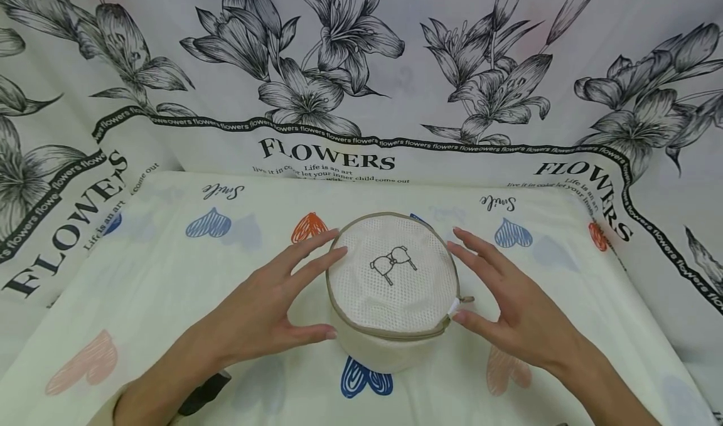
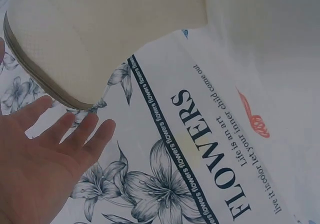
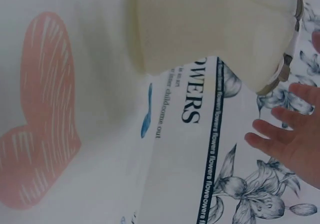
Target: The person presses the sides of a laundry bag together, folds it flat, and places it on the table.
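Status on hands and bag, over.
Left hand and right hand flank the bag, neither gripping. Bag upright on cloth. Nothing visibly in the way.

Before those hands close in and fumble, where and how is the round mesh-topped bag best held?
Probably grip the round bag by its side wall, just below the rim, from left and right: it stands upright, its curve suits cupping, and the left hand and right hand flank it. Avoid the zipper pull jutting out rightward.
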The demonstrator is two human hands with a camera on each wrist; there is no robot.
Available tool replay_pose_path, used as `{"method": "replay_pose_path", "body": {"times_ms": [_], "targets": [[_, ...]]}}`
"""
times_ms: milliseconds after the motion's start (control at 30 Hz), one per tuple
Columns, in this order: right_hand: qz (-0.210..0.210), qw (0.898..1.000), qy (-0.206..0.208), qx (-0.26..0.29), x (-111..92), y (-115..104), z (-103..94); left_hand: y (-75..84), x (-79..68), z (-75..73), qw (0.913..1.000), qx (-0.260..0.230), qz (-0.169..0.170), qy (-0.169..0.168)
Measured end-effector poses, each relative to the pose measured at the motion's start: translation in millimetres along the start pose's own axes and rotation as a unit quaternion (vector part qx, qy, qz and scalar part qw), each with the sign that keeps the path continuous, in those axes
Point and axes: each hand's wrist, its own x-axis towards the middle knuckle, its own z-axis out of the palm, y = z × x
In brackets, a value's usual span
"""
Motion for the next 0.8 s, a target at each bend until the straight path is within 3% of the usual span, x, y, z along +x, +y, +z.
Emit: {"method": "replay_pose_path", "body": {"times_ms": [500,800], "targets": [[0.01,0.998,-0.018,0.051,0.3,2.7,12.0,-1.9,3.5,13.4,0.9996,-0.026,-0.008,0.007],[0.057,0.983,-0.043,0.172,-3.2,2.4,19.5,-3.0,4.5,20.2,0.9992,-0.039,-0.013,0.0]]}}
